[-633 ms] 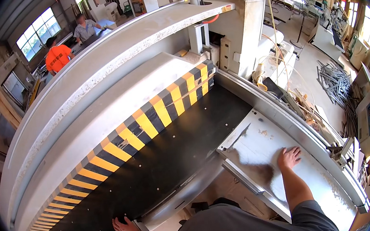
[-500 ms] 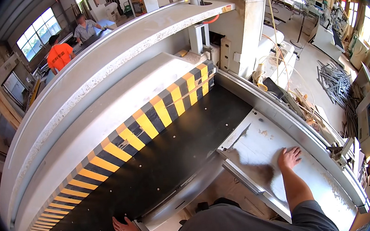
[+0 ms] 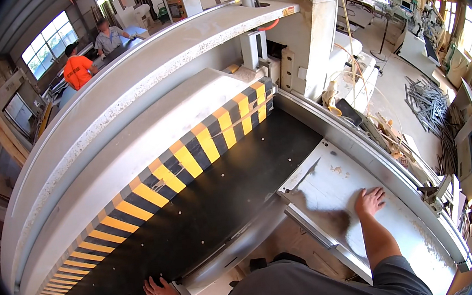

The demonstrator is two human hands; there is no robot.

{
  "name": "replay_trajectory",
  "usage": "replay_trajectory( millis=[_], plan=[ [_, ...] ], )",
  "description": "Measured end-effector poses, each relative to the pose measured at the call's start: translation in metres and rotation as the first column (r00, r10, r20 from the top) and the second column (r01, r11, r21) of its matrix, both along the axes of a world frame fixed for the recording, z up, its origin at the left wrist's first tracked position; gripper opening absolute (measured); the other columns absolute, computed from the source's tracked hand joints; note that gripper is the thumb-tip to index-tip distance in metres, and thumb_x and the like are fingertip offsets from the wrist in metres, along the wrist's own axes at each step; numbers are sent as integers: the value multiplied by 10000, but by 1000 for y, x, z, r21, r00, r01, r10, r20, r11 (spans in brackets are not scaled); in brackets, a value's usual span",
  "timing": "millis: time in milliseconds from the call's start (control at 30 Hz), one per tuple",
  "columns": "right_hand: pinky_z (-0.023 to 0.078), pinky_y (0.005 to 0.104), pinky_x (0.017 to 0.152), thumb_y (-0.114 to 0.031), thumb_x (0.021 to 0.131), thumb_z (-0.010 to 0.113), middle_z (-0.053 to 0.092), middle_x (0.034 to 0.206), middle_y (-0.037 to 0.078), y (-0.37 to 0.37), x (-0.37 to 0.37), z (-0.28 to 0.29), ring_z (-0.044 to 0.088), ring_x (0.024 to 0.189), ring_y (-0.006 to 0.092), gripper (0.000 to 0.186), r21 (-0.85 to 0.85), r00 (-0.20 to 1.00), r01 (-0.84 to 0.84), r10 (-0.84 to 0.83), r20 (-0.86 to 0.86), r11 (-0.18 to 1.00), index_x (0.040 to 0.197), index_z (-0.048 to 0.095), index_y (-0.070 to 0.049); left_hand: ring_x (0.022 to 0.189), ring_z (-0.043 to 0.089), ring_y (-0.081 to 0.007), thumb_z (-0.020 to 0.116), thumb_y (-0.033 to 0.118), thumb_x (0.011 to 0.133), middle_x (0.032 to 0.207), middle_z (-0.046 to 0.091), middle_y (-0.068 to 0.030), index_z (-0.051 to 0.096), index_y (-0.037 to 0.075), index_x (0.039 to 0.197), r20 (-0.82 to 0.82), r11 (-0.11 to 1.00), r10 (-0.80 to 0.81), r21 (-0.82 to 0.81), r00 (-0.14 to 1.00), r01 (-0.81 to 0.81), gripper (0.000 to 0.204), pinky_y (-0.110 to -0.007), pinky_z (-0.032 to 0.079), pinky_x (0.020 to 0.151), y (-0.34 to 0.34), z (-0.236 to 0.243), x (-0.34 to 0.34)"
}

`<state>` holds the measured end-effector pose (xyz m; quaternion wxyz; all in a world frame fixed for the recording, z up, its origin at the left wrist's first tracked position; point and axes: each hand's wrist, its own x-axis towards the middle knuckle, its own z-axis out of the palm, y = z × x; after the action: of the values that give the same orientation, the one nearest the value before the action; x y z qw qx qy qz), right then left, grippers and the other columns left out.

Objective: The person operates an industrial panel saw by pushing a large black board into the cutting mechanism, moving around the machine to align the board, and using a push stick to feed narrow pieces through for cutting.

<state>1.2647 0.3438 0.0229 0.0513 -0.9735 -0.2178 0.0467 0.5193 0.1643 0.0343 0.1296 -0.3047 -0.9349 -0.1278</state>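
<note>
lying under spread fingers: metal panel point(image 3: 407, 233), right hand point(image 3: 370, 203); black bed point(image 3: 209, 214), left hand point(image 3: 161, 291)

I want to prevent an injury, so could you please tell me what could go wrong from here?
The left hand is by the black bed's near edge; reaching toward the striped bar could risk a pinch. The right hand is on the metal side table, whose bare edge might scrape skin. The heap of metal strips on the floor could trip somebody.
</note>
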Motion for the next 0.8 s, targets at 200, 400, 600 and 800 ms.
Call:
replay_trajectory(
  millis=[200,400,600,800],
  plan=[
    [97,535,1250,-485,1016,416,180,1692,146,0,1,-1,118,1573,307,799,-10,1000,3,-3,-3,1000,1605,191,7,1416,412,-338,623,323,960,1504,484,-120,561,104,1372,8,1000,15,-24,1000,-15,471,-583,184,1227,2,3,2],
    [101,539,1248,-481,1015,412,182,1692,146,0,0,-1,116,1573,306,793,-4,1000,2,-2,6,1000,1604,197,6,1396,429,-336,604,350,974,1505,485,-116,557,100,1377,19,1000,-2,-4,1000,2,476,-575,225,1202,1,4,2],
    [106,540,1246,-480,1015,409,191,1689,151,-1,0,-2,121,1573,305,787,-1,1000,0,0,6,1000,1600,213,9,1395,424,-346,623,375,969,1513,473,-122,558,96,1376,3,1000,-15,23,1000,15,498,-554,268,1179,-2,-4,-6],
    [96,544,1246,-481,1011,417,191,1688,156,-1,0,-1,119,1572,311,794,7,1000,-6,6,3,1000,1600,209,11,1431,378,-369,684,362,939,1546,431,-143,566,96,1370,-49,996,-4,93,999,9,520,-543,289,1179,0,-3,-1]
  ],
)
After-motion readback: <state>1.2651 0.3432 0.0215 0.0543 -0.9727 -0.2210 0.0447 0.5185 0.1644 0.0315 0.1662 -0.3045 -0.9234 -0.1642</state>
